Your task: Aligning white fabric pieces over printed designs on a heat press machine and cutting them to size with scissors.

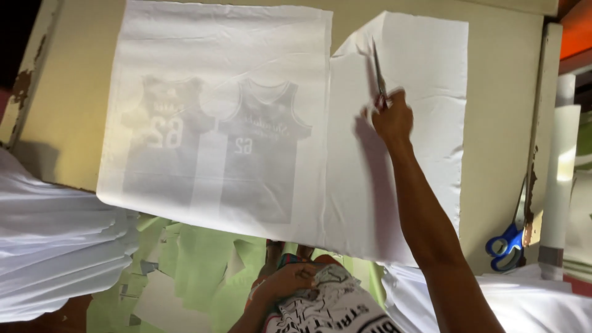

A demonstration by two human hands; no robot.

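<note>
White thin paper sheet (246, 111) with faint jersey prints lies flat on the beige counter (499, 123). Your right hand (391, 117) is closed around slim metal scissors (378, 74), their blades in a cut through the sheet. Your left hand (287, 280) rests low near your lap, fingers curled on printed fabric (333, 305).
</note>
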